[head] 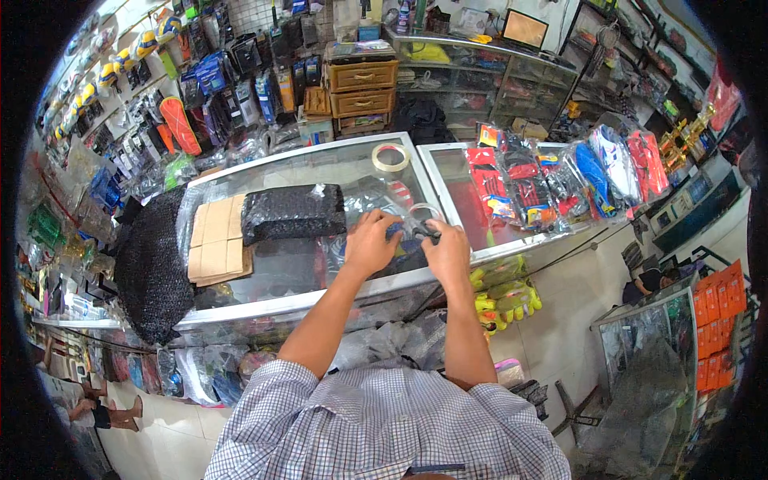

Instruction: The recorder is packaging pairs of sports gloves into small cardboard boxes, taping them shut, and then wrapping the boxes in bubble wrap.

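My left hand (373,243) rests over a clear plastic bag with something blue and red in it (401,193), its fingers bent; whether it grips the plastic I cannot tell. At the right, my right hand (447,249) has its fingers closed on a small dark object (427,230), perhaps a tool handle, beside a pale ring-shaped roll (425,211). A parcel in black bubble wrap (294,211) lies left of my left hand. Folded brown cardboard (216,240) sits against the parcel's left side. Behind my hands lies a roll of pale tape (390,157).
Black bubble wrap (153,264) hangs over the left of the glass counter (270,295). Packaged gloves (531,186) and bagged shoes (615,165) cover the right counter. A wooden drawer unit (363,90) stands behind. Another person (90,402) is at the lower left.
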Demonstrator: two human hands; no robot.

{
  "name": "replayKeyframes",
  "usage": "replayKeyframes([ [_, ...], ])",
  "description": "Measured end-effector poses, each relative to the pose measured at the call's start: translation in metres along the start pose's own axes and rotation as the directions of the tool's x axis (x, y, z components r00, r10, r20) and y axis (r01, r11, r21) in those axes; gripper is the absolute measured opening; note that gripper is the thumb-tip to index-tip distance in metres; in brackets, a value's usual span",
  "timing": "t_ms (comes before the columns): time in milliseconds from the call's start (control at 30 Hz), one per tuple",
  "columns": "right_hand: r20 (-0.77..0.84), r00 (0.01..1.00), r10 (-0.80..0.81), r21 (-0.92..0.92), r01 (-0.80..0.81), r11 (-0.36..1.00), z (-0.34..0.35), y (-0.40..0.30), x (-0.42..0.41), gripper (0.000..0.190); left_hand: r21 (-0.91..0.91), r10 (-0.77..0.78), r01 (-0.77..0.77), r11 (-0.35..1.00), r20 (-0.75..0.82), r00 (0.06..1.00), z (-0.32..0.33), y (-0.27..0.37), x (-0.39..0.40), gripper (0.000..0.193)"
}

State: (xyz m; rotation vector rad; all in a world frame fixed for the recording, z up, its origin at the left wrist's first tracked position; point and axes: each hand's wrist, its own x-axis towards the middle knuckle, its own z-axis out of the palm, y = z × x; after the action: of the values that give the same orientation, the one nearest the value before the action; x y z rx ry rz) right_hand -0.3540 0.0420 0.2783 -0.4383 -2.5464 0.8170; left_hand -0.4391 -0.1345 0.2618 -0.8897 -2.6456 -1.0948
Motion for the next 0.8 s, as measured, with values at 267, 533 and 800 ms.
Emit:
replayKeyframes([
  [267,-0.058,0.996,-0.072,0.164,0.081,0.983,0.011,0.001,-0.009,0.043,0.019,0.059,-0.058,0.998,-0.060,0.996,-0.001,-0.002,-0.002,0.012],
  [533,-0.139,0.984,-0.114,0.145,0.134,0.980,0.014,0.003,-0.011,0.035,-0.040,0.049,-0.055,0.998,-0.138,0.989,-0.004,0.006,-0.010,0.015],
  [800,-0.136,0.990,-0.042,0.072,0.052,0.996,0.013,-0.003,-0.011,0.031,-0.084,-0.138,0.143,0.986,0.064,0.988,-0.005,0.011,-0.004,0.043],
])
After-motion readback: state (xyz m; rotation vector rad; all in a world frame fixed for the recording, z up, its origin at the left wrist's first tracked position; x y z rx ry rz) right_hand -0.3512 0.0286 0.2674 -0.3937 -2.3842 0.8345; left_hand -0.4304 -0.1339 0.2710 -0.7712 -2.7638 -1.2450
